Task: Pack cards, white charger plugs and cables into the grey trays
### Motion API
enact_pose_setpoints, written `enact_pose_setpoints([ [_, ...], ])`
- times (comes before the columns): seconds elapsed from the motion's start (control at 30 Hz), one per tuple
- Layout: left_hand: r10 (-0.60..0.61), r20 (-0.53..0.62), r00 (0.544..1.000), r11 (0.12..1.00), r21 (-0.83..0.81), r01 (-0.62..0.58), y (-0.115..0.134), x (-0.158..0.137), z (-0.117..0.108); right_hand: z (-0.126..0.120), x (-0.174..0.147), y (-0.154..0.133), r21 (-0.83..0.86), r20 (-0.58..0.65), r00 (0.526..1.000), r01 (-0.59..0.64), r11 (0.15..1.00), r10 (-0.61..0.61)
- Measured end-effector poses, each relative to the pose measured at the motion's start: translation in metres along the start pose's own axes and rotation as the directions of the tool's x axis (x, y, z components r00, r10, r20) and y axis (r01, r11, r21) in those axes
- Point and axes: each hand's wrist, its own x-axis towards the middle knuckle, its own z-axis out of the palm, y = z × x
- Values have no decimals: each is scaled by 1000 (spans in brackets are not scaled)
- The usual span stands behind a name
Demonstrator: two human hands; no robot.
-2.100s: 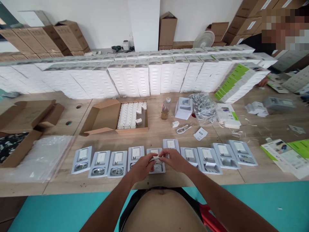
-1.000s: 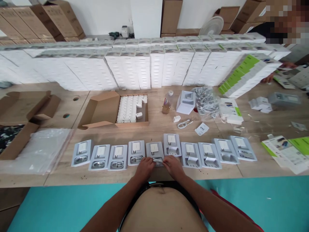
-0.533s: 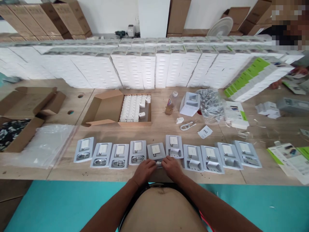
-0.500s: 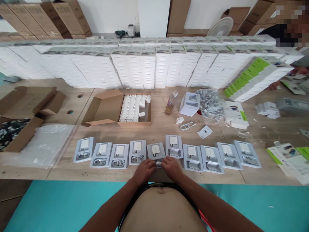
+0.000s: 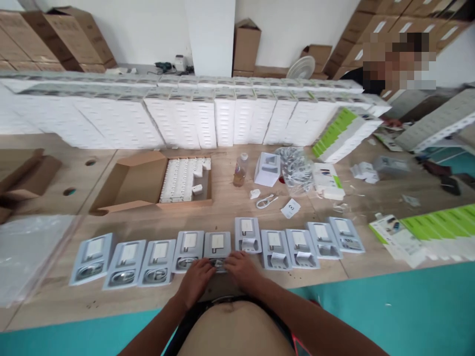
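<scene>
A grey plastic tray [image 5: 207, 238] lies in front of me with a white charger [image 5: 217, 242] in its upper recess. A coiled charging cable [image 5: 219, 266] sits at the tray's lower recess, partly covered by my fingers. My left hand [image 5: 196, 279] has its fingers closed at the cable's left side. From the right, my right hand [image 5: 243, 269] closes on the other side of the cable. Left of it, several trays [image 5: 156, 262] hold a charger and a coiled cable. To the right, trays [image 5: 274, 247] hold chargers, some with a folded white paper piece in the lower recess.
Behind the trays stand an open carton of white chargers [image 5: 181, 180], a bottle [image 5: 240, 170], a white box [image 5: 267, 169] and a bag of cables [image 5: 296, 169]. Stacked white boxes [image 5: 178, 118] form a wall. A co-worker's hand [image 5: 392, 122] shows at the right.
My view has turned toward the right, so the table things appear shifted left. Both hands stay at the same tray, and the cable now shows between them in its lower recess.
</scene>
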Motion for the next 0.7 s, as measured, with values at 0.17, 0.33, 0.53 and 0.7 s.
enact_pose_setpoints([
  [0.17,-84,1,996,995,50,84,-10,-8,3,-52,-5,74,61,-81,929,-358,932,362],
  [0.33,-171,-90,981,985,-11,171,10,0,-2,-99,3,183,-40,-100,831,-553,832,547],
  [0.53,-391,-182,902,914,-191,357,39,11,-31,-121,39,252,-178,-29,834,-546,819,550],
  [0.7,-537,-89,839,780,-431,454,51,20,-50,-134,46,267,-255,80,868,-458,852,491],
])
